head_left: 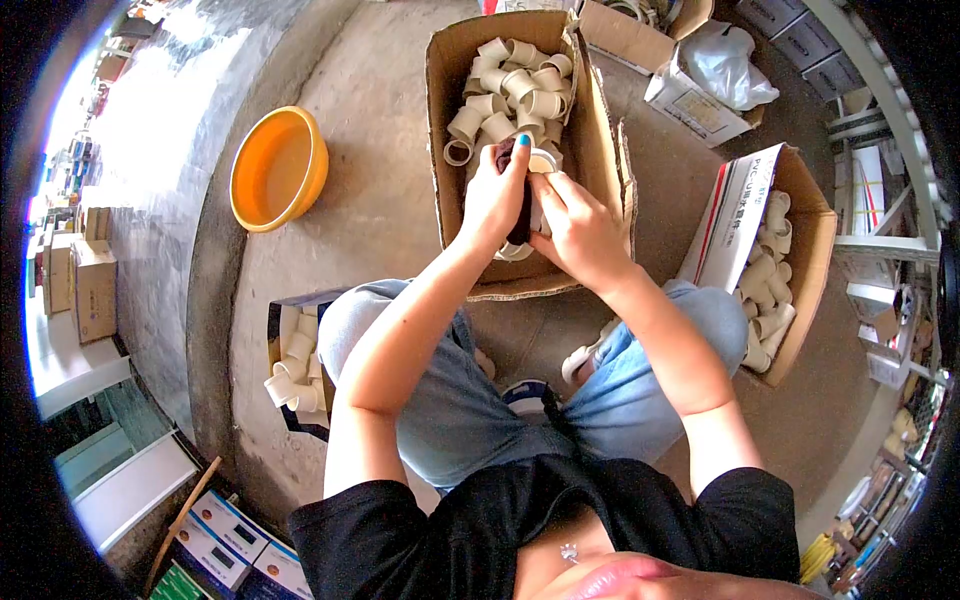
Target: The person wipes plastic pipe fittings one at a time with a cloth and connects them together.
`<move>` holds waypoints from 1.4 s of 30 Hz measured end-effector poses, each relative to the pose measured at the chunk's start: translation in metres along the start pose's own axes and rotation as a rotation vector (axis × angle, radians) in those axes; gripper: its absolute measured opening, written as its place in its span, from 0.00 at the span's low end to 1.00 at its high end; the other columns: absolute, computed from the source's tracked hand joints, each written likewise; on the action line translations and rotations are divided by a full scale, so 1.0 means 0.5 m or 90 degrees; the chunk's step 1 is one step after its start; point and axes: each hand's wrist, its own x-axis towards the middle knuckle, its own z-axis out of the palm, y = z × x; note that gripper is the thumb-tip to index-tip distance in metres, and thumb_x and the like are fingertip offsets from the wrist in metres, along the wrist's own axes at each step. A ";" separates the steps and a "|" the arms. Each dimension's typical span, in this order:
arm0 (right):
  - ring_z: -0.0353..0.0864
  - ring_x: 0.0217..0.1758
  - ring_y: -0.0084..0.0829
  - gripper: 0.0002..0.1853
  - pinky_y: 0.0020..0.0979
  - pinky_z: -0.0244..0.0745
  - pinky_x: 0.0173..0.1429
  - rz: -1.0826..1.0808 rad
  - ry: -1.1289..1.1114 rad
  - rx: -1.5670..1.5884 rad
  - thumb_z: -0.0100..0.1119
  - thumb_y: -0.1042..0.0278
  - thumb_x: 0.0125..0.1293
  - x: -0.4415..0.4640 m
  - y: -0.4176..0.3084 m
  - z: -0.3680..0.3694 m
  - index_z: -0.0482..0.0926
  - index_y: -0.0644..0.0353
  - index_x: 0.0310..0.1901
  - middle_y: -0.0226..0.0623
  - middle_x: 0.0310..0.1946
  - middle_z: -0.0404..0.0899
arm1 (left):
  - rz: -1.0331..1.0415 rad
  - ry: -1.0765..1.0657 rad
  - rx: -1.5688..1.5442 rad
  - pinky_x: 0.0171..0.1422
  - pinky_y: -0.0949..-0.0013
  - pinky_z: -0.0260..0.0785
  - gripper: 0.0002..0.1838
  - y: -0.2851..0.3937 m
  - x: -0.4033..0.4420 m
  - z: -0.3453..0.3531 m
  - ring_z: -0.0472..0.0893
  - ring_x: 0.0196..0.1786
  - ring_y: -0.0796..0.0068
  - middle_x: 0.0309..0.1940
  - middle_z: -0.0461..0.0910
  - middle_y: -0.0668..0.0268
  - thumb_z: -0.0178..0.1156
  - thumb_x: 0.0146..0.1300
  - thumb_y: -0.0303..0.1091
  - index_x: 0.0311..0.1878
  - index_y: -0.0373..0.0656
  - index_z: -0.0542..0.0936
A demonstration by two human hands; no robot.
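1. From here I see a person seated low, knees spread, both hands joined over the big carton (603, 150) at twelve o'clock.
2. The left arm is bent, its forearm slanting toward one o'clock; the left hand (490, 205) is closed round a dark cloth (523, 222), its blue-green-nailed thumb (523, 150) pointing to twelve.
3. The right arm is bent too, its forearm running toward eleven o'clock. The right hand (585, 230) is curled, fingers and thumb gripping a white fitting (542, 163) against the cloth.
4. That fitting sits between the two hands, above the near half of the carton; the fingers hide most of it.
5. Beyond the hands, at twelve, a heap of white pipe elbows (520, 85) lies in the carton.
6. Around the person: an orange basin (312, 170) at ten to eleven o'clock, an open container of fittings (296, 362) beside the left knee toward ten, a printed carton of fittings (735, 215) at two, and a carton with a plastic bag (725, 65) on it at one.
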 end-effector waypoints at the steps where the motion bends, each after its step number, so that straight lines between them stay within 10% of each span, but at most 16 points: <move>1: 0.74 0.42 0.42 0.31 0.34 0.74 0.45 0.004 -0.012 -0.002 0.65 0.70 0.41 -0.001 0.002 -0.005 0.67 0.68 0.51 0.44 0.41 0.69 | -0.003 -0.006 -0.033 0.43 0.65 0.68 0.29 -0.008 0.008 0.003 0.77 0.40 0.61 0.37 0.77 0.52 0.47 0.59 0.59 0.45 0.37 0.70; 5: 0.76 0.44 0.41 0.33 0.34 0.75 0.45 -0.005 0.011 0.054 0.67 0.63 0.42 -0.006 0.017 -0.008 0.68 0.64 0.52 0.43 0.44 0.70 | -0.137 -0.152 -0.318 0.31 0.74 0.65 0.30 -0.014 0.025 -0.003 0.72 0.27 0.79 0.27 0.74 0.66 0.45 0.59 0.61 0.38 0.38 0.74; 11: 0.75 0.48 0.42 0.36 0.34 0.74 0.49 -0.089 0.082 0.169 0.67 0.54 0.45 -0.010 0.033 -0.011 0.66 0.64 0.54 0.44 0.50 0.70 | -0.273 -0.283 -0.569 0.36 0.66 0.74 0.32 0.013 0.018 -0.040 0.80 0.34 0.65 0.38 0.78 0.60 0.49 0.54 0.64 0.49 0.44 0.73; 17: 0.73 0.51 0.42 0.37 0.34 0.72 0.51 -0.018 0.112 0.410 0.69 0.53 0.44 -0.016 0.021 0.012 0.67 0.62 0.54 0.46 0.49 0.71 | -0.364 -0.414 -0.760 0.32 0.64 0.76 0.32 0.008 0.017 -0.059 0.80 0.27 0.64 0.29 0.80 0.58 0.51 0.53 0.64 0.39 0.39 0.76; 25: 0.72 0.51 0.41 0.39 0.33 0.70 0.53 0.017 0.047 0.238 0.71 0.63 0.41 -0.009 0.032 0.007 0.65 0.66 0.56 0.48 0.50 0.69 | -0.266 -0.262 -0.514 0.26 0.67 0.74 0.33 0.012 0.020 -0.041 0.79 0.25 0.68 0.33 0.78 0.57 0.48 0.54 0.66 0.42 0.42 0.71; 26: 0.72 0.51 0.44 0.37 0.35 0.69 0.54 0.026 0.029 0.232 0.70 0.65 0.40 -0.003 0.032 0.001 0.66 0.67 0.54 0.51 0.49 0.69 | -0.047 -0.194 -0.294 0.32 0.65 0.73 0.34 0.008 0.021 -0.033 0.80 0.30 0.64 0.32 0.77 0.53 0.47 0.55 0.66 0.43 0.37 0.68; 32: 0.71 0.49 0.53 0.34 0.39 0.70 0.52 0.068 0.000 0.161 0.65 0.74 0.39 -0.015 0.018 0.025 0.65 0.69 0.52 0.53 0.47 0.68 | 0.104 0.017 0.290 0.46 0.57 0.67 0.32 0.039 -0.050 -0.019 0.76 0.43 0.46 0.38 0.74 0.40 0.51 0.57 0.55 0.49 0.32 0.61; 37: 0.72 0.48 0.51 0.34 0.39 0.70 0.52 0.030 0.015 0.162 0.66 0.70 0.39 -0.012 0.023 0.016 0.65 0.68 0.52 0.51 0.46 0.70 | -0.010 -0.035 0.192 0.46 0.57 0.67 0.32 0.053 -0.032 -0.028 0.76 0.44 0.49 0.37 0.76 0.44 0.53 0.54 0.58 0.46 0.34 0.65; 42: 0.71 0.53 0.46 0.35 0.38 0.69 0.54 -0.063 0.066 0.182 0.68 0.59 0.43 -0.009 0.038 -0.003 0.66 0.66 0.52 0.47 0.50 0.69 | -0.221 -0.222 -0.365 0.33 0.70 0.69 0.30 0.035 -0.006 -0.041 0.76 0.29 0.74 0.27 0.74 0.65 0.49 0.55 0.65 0.39 0.43 0.71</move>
